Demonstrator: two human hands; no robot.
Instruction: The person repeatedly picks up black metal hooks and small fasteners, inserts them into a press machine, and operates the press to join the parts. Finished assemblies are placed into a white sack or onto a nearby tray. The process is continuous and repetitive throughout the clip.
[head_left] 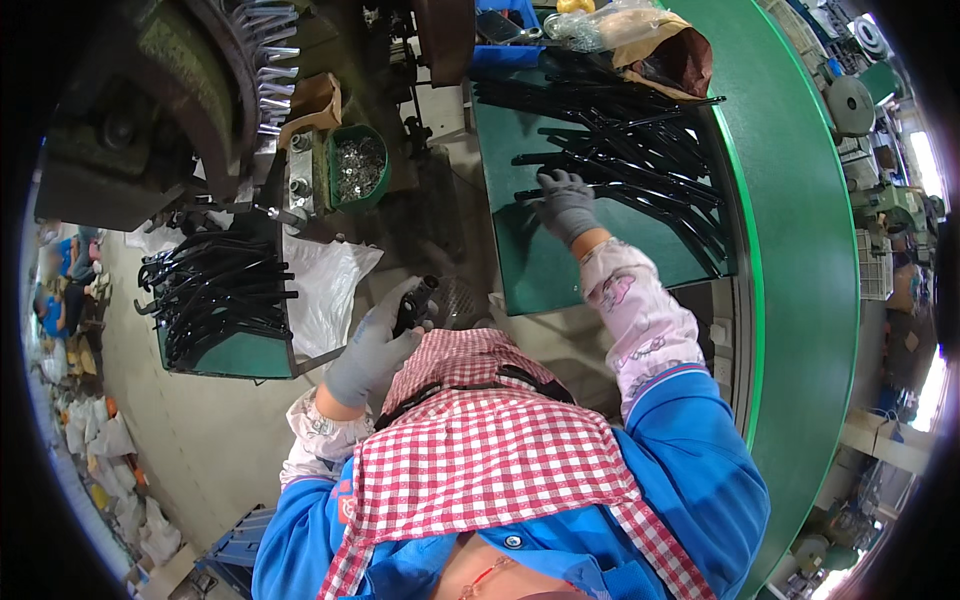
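Observation:
In a grey glove, my left hand (pixel 372 352) is closed around a short-looking black tube (pixel 425 288) in front of my apron. Only the tube's open round end and a bit of its body show; the rest is hidden by the hand. My right hand (pixel 567 207), also gloved in grey, reaches forward over the green worktop (pixel 540 265). Its fingers are curled on a long, glossy black bent tube (pixel 640 192) near its left end. A heap of similar black tubes (pixel 620 125) lies beyond and to the right of that hand.
At the left, more black tubes (pixel 215 290) lie on a low green stand beside a white plastic sheet (pixel 325 290). A green bin of small metal parts (pixel 360 168) sits by a heavy machine (pixel 130 110). A paper bag (pixel 680 60) tops the far heap. A long green table (pixel 800 250) runs along the right.

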